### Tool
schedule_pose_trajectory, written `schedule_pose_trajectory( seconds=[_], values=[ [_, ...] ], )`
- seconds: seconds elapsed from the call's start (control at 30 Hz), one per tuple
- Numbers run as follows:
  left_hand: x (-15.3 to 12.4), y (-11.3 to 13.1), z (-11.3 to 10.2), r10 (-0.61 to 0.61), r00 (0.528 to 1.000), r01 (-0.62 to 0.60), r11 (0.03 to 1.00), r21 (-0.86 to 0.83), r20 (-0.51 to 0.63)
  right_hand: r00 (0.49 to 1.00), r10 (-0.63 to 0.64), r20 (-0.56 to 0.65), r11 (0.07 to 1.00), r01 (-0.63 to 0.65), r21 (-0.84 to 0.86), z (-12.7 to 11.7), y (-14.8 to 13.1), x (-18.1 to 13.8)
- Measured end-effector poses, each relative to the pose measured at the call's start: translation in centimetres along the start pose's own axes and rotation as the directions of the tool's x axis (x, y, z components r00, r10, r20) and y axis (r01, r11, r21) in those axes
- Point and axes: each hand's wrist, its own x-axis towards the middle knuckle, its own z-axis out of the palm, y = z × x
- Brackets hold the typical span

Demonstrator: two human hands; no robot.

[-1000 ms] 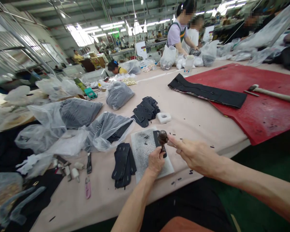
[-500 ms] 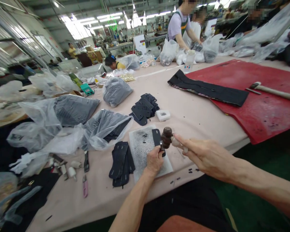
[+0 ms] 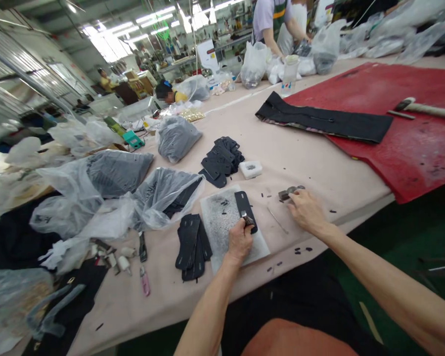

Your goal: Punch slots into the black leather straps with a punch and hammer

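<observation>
My left hand (image 3: 240, 241) is closed round a small metal punch (image 3: 246, 216), which stands over a dark slotted piece (image 3: 242, 201). This piece lies on the right side of a white cutting board (image 3: 215, 240), worn and speckled black. To the right, my right hand (image 3: 308, 209) is closed on a dark-headed hammer (image 3: 286, 193) low over the table; my fingers hide its handle. Left of the board lies a fanned stack of similar dark pieces (image 3: 193, 247), and beyond it a loose heap of them (image 3: 222, 158). A white block (image 3: 251, 169) sits beside the heap.
A thin metal rod (image 3: 277, 220) and small black offcuts (image 3: 303, 250) lie near the board. Leftward are pink-handled snips (image 3: 144, 282) and plastic bags (image 3: 148, 195). A black fabric strip (image 3: 326, 121) and another hammer (image 3: 430, 109) rest by the red sheet (image 3: 400, 148). A co-worker (image 3: 269, 24) stands across the table.
My right hand has carried the hammer from above the punch rightward and down to the tabletop. The left hand keeps the punch at the dark piece, and the view has tilted slightly downward.
</observation>
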Motion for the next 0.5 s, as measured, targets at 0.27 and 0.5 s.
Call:
schedule_pose_trajectory(
  seconds=[0.27,0.5],
  values=[
    [0.3,0.8,-0.5,-0.046,0.999,0.048,0.997,-0.065,0.028,0.949,0.056,0.31,0.889,-0.189,0.417,5.7,-10.1,0.5],
    [0.7,0.5,-2.0,-0.297,0.941,0.272,0.949,-0.161,-0.164,0.946,0.021,0.324,0.854,-0.185,0.486,6.7,-9.3,1.1]
  ],
)
